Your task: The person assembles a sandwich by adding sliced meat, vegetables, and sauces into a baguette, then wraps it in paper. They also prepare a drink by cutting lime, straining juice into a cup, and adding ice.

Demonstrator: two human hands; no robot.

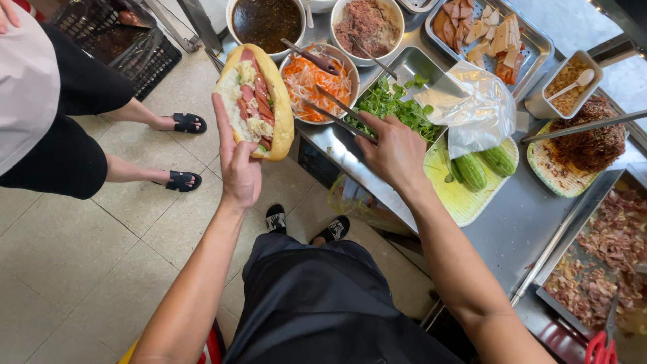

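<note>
My left hand (237,162) holds an open baguette sandwich (258,101) filled with sliced meat and pale shreds, lifted over the floor beside the counter. My right hand (394,152) grips a pair of metal chopsticks (330,111), whose tips reach into a steel bowl of shredded carrot and white radish (317,81). Just right of that bowl lies a steel tray of green herbs (397,108), under my right hand's fingers.
The steel counter (512,222) carries a bowl of dark sauce (266,23), a bowl of minced meat (367,25), a tray of sliced meats (482,34), cucumbers (482,168) on a green plate, a plastic bag (475,111) and chopped meat (606,249). Another person (47,101) in black sandals stands at left.
</note>
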